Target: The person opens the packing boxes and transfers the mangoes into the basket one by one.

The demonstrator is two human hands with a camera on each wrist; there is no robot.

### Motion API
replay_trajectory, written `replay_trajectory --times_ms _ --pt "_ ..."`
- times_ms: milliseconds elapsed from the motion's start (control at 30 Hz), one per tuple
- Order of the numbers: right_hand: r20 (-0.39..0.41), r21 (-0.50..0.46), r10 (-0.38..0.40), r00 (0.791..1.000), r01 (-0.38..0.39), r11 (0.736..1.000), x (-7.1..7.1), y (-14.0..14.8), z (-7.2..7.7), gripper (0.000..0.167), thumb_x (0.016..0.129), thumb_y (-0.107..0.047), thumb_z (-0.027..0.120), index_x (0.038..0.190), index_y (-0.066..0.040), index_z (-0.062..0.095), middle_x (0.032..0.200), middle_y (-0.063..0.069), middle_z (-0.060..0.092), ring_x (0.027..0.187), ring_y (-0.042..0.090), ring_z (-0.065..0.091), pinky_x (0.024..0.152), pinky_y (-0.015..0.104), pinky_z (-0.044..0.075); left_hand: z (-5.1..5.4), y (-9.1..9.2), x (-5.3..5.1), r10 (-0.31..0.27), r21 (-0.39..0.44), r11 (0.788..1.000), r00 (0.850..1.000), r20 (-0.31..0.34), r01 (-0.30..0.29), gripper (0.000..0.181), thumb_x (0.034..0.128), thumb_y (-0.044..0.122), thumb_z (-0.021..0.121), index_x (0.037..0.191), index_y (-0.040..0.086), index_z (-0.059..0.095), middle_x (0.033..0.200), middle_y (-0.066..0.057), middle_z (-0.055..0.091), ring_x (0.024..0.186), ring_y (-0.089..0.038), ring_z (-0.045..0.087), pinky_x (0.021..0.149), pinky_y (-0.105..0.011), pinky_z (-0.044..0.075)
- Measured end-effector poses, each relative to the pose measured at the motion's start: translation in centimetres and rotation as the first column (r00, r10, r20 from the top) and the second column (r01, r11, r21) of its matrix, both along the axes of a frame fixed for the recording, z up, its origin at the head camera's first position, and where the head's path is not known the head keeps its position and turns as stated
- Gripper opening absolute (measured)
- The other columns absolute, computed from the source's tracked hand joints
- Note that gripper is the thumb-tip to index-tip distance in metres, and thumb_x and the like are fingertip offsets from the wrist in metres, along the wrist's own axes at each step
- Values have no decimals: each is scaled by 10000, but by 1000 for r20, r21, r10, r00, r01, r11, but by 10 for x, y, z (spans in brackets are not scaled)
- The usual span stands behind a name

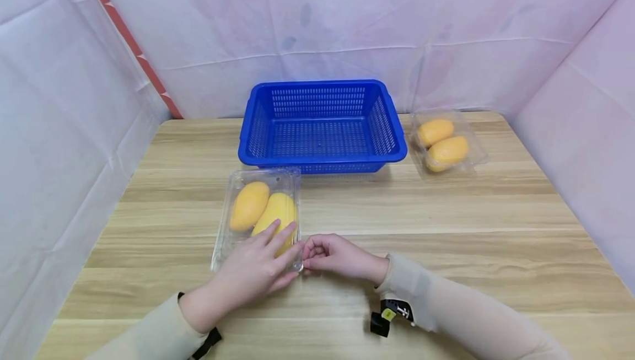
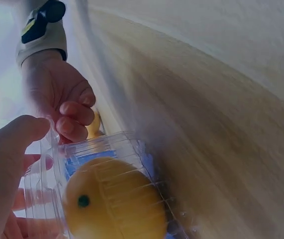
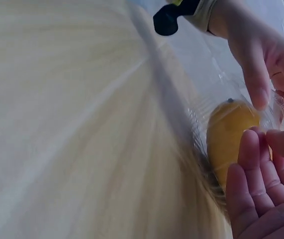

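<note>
A clear plastic clamshell box (image 1: 223, 241) with two yellow mangoes (image 1: 249, 206) inside lies on the table, its lid down over them. My left hand (image 1: 255, 266) rests across the lid's near right part, fingers spread and mostly straight, the thumb by the edge. At the near right corner my right hand (image 1: 337, 255) pinches the box's rim between thumb and curled forefinger. The left wrist view shows the right hand (image 2: 62, 99) at that corner beside a mango (image 2: 114, 199). In the right wrist view, fingertips of both hands meet near the rim, which is partly hidden.
Behind the box stands a blue plastic basket (image 1: 322, 160) with nothing in it. Another clear box (image 1: 471, 160) holding two mangoes (image 1: 448, 153) lies at the back right of the wooden table (image 1: 397, 211). White cloth walls (image 1: 347, 12) enclose the back and sides.
</note>
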State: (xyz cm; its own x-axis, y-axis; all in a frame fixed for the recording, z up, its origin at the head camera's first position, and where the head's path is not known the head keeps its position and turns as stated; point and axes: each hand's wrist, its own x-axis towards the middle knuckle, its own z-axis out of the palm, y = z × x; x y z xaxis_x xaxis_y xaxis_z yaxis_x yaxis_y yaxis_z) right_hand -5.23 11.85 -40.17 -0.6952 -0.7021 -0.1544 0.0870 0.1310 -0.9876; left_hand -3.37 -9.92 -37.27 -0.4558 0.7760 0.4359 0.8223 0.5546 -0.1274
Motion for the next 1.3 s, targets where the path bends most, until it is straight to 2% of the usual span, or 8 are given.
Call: replay_trajectory --times_ms 200,367,433,633,800,967,1200,1300 --pt "196 -74 -45 980 61 995 1 0 -4 183 866 55 572 1027 95 495 845 75 657 776 145 640 771 312 538 1 4 -3 -70 -39 997 990 -121 66 436 802 399 636 1102 85 674 1235 -170 557 975 -398 607 653 -382 560" --pt "304 -75 -39 952 65 995 2 0 -2 184 897 11 547 1054 99 509 870 81 664 801 152 646 801 345 531 -2 5 -1 -98 -22 995 989 -114 97 232 857 287 573 987 117 662 1229 -151 563 1035 -411 576 705 -400 554" --pt "311 -64 -28 950 50 997 2 0 -1 184 910 -19 540 1044 108 528 881 87 664 807 154 645 810 364 528 -2 6 0 -113 -32 993 988 -101 110 161 890 201 496 928 119 630 1205 -136 575 1077 -421 548 739 -417 546" --pt "269 -47 3 963 10 999 3 0 -5 172 949 -78 492 997 79 546 894 92 657 812 153 637 798 365 530 -2 7 1 -147 -76 987 983 -112 139 278 928 72 336 890 106 609 1146 -119 604 1122 -434 513 774 -440 532" --pt "260 -73 51 964 -33 997 4 0 -9 152 982 -112 429 969 7 523 912 75 651 835 155 624 792 347 526 -3 7 2 -156 -54 987 975 -161 149 324 923 55 329 944 71 652 1107 -104 618 1115 -369 535 815 -465 507" --pt "284 -87 29 958 -4 996 6 -1 -9 153 975 -107 444 965 8 545 914 69 662 834 143 625 783 324 525 -6 7 1 -181 -35 983 964 -195 178 359 942 25 306 958 20 665 1046 -89 630 1081 -303 564 843 -438 496" --pt "285 -117 74 956 -42 992 11 -9 -9 93 954 -86 466 926 -12 514 909 61 655 846 143 618 783 321 524 -12 5 -4 -238 8 970 961 -141 242 353 981 166 352 996 25 676 1023 -80 640 1067 -253 575 882 -443 481" --pt "277 -113 76 958 -46 993 14 -11 -7 135 944 -91 455 954 22 529 888 48 646 830 142 611 770 310 522 -14 5 -5 -267 11 962 951 -158 272 342 980 163 364 1001 19 673 1023 -82 633 1064 -247 574 882 -445 482"
